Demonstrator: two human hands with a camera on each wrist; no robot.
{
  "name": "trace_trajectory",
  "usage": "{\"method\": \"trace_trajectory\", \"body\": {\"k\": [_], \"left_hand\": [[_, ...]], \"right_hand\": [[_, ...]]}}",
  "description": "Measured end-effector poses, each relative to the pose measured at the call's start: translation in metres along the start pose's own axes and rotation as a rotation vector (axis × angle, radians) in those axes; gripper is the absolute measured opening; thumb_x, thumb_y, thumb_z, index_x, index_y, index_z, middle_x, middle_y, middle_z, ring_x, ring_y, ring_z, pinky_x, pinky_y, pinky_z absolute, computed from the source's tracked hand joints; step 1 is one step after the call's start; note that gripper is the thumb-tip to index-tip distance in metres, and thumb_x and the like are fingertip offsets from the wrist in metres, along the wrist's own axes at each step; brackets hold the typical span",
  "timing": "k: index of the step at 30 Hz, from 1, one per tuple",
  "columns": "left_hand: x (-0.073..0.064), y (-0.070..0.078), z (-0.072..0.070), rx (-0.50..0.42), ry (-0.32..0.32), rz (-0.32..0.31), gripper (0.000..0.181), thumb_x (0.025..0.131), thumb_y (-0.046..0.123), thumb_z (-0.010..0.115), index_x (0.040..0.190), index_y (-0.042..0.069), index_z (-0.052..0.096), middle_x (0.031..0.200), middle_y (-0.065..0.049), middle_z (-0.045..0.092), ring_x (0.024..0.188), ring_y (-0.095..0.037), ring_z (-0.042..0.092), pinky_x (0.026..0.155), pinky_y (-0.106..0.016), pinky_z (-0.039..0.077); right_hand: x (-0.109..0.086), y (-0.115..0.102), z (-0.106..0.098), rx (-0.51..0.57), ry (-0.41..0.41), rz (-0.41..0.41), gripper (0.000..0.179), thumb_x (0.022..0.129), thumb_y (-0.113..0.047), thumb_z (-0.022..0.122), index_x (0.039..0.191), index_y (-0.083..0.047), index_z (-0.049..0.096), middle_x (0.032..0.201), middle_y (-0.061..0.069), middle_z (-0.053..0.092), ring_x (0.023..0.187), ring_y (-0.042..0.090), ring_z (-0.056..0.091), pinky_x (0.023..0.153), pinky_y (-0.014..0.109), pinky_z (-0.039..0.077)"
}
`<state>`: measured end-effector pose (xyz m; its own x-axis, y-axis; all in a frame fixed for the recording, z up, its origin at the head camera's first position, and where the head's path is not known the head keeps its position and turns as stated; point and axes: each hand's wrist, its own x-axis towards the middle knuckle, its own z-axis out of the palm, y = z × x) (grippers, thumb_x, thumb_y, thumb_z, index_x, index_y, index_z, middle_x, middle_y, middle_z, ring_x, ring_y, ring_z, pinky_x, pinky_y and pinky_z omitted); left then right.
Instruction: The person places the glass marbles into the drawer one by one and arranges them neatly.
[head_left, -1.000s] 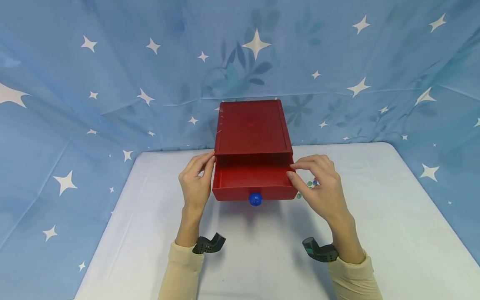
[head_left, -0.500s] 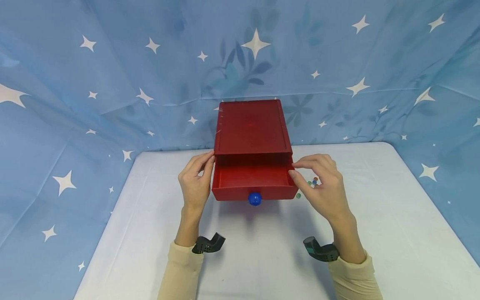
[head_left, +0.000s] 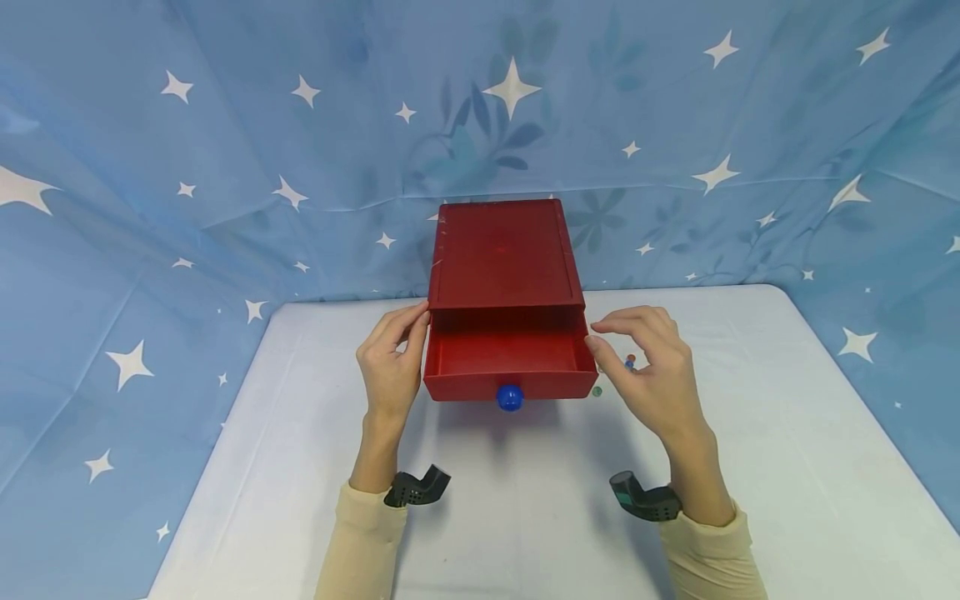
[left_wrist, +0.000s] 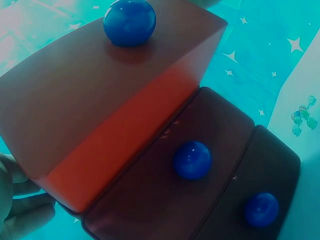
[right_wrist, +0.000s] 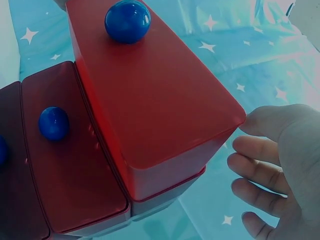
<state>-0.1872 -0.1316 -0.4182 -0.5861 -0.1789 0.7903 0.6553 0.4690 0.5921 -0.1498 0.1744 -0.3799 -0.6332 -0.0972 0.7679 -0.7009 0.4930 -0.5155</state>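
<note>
A red drawer cabinet [head_left: 507,254] has its top drawer [head_left: 512,386] pulled out, with a round blue knob [head_left: 510,397] on the front. The drawer's red floor shows in the head view. Below it, two lower drawers with blue knobs are closed, as the left wrist view shows a middle drawer [left_wrist: 150,190] and a bottom drawer [left_wrist: 280,160]. My left hand [head_left: 390,362] rests its fingertips on the cabinet's left side, near the front top corner. Beside the drawer's right wall is my right hand [head_left: 651,375], thumb and fingers apart, thumb tip close to the drawer's corner.
Several small glass marbles [left_wrist: 302,117] lie on the white table [head_left: 525,533] to the right of the cabinet, partly hidden by my right hand in the head view. A blue starry cloth [head_left: 262,167] hangs behind the table.
My right hand has shifted slightly rightward, its fingertips coming away from the drawer's right wall. The left hand, cabinet and pulled-out drawer look the same.
</note>
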Motion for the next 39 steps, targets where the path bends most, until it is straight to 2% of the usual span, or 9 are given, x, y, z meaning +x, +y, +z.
{"method": "trace_trajectory", "body": {"k": [10, 18, 24, 30, 36, 39], "left_hand": [[0.000, 0.000, 0.000, 0.000, -0.002, 0.004, 0.019, 0.094, 0.009, 0.068, 0.112, 0.006, 0.077, 0.101, -0.010, 0.077, 0.087, -0.021, 0.074, 0.082, -0.015, 0.058], [0.000, 0.000, 0.000, 0.004, -0.003, 0.008, 0.019, 0.095, 0.009, 0.068, 0.112, 0.006, 0.077, 0.101, -0.010, 0.077, 0.087, -0.021, 0.074, 0.083, -0.015, 0.058], [0.000, 0.001, 0.000, 0.004, -0.003, 0.011, 0.019, 0.095, 0.009, 0.068, 0.112, 0.006, 0.077, 0.102, -0.010, 0.077, 0.087, -0.021, 0.074, 0.083, -0.015, 0.058], [-0.001, 0.001, 0.000, 0.003, -0.004, 0.007, 0.020, 0.094, 0.009, 0.068, 0.112, 0.005, 0.077, 0.102, -0.010, 0.077, 0.088, -0.020, 0.074, 0.084, -0.015, 0.058], [-0.001, 0.000, 0.000, 0.005, -0.007, 0.006, 0.020, 0.095, 0.009, 0.068, 0.113, 0.006, 0.077, 0.102, -0.009, 0.077, 0.088, -0.020, 0.074, 0.084, -0.015, 0.057], [-0.001, 0.000, 0.000, 0.006, -0.008, 0.006, 0.020, 0.095, 0.009, 0.068, 0.113, 0.007, 0.077, 0.103, -0.009, 0.077, 0.088, -0.020, 0.074, 0.084, -0.015, 0.057]], "right_hand": [[0.000, 0.004, -0.003, -0.046, 0.005, 0.037, 0.020, 0.081, 0.000, 0.074, 0.101, 0.000, 0.075, 0.100, 0.015, 0.071, 0.101, 0.019, 0.059, 0.090, 0.017, 0.042], [-0.001, 0.010, -0.005, -0.060, -0.001, 0.064, 0.022, 0.082, 0.000, 0.075, 0.104, 0.001, 0.074, 0.102, 0.016, 0.071, 0.104, 0.013, 0.058, 0.093, 0.017, 0.042], [-0.001, 0.014, -0.006, -0.070, 0.030, 0.077, 0.025, 0.079, 0.004, 0.078, 0.104, -0.001, 0.075, 0.101, 0.016, 0.072, 0.101, 0.021, 0.059, 0.093, 0.015, 0.041], [-0.003, 0.018, -0.007, -0.070, 0.026, 0.099, 0.024, 0.081, 0.003, 0.077, 0.104, 0.000, 0.075, 0.102, 0.015, 0.072, 0.102, 0.019, 0.058, 0.091, 0.014, 0.041], [-0.004, 0.023, -0.006, -0.071, 0.038, 0.095, 0.024, 0.080, 0.005, 0.077, 0.103, -0.001, 0.075, 0.102, 0.015, 0.072, 0.101, 0.027, 0.059, 0.091, 0.014, 0.041], [-0.004, 0.025, -0.006, -0.085, 0.039, 0.100, 0.025, 0.080, 0.005, 0.078, 0.104, -0.001, 0.075, 0.102, 0.015, 0.072, 0.101, 0.026, 0.060, 0.092, 0.012, 0.041]]}}
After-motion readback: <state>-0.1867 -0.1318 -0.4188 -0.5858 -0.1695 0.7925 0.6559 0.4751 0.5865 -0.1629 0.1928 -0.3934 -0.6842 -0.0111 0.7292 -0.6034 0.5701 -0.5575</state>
